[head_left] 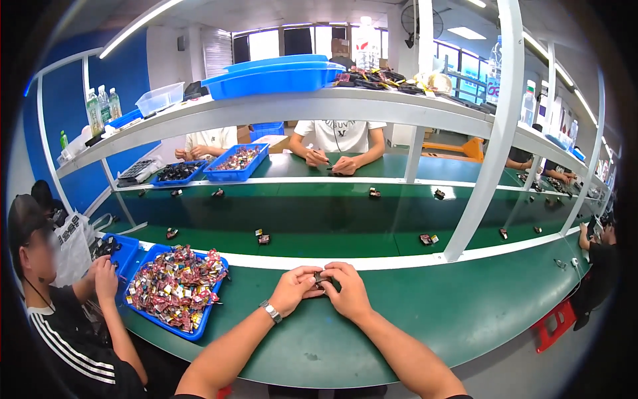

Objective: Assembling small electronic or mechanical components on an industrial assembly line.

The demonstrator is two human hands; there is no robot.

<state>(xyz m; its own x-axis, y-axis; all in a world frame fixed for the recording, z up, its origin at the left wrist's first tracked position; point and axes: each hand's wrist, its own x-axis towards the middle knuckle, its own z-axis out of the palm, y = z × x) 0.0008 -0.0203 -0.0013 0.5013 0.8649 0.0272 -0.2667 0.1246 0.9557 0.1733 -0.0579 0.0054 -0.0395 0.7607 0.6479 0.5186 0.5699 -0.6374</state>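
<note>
Both hands' (323, 287) grip pinches perhaps a small part (321, 278) beside parts-filled blue tray (154, 318).

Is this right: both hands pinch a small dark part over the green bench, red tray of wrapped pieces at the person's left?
Not quite: the tray is blue, not red, as the head view shows. The rest holds: left hand and right hand pinch the small dark part over the green bench.

small dark part (321, 278) | mostly hidden between hands | kind unclear
</note>
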